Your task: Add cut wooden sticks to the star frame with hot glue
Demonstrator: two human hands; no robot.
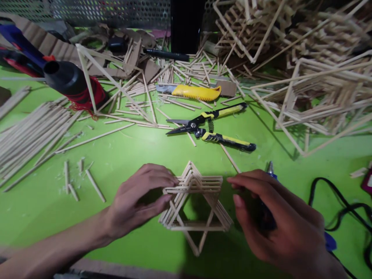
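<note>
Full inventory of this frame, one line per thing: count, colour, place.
star frame: one, pale wood sticks, front centre between the hands
snips: one, black and yellow, centre, open
utility knife: one, yellow, behind the snips
black pen: one, far centre
loose sticks: many, pale wood, left pile
stick frames: several, pale wood, stacked far right
red thread spool: one, black top, far left
black cable: one, right edge
green table: one, under everything
left hand: touching the star's left side
right hand: gripping a blue tool, metal tip showing
</note>
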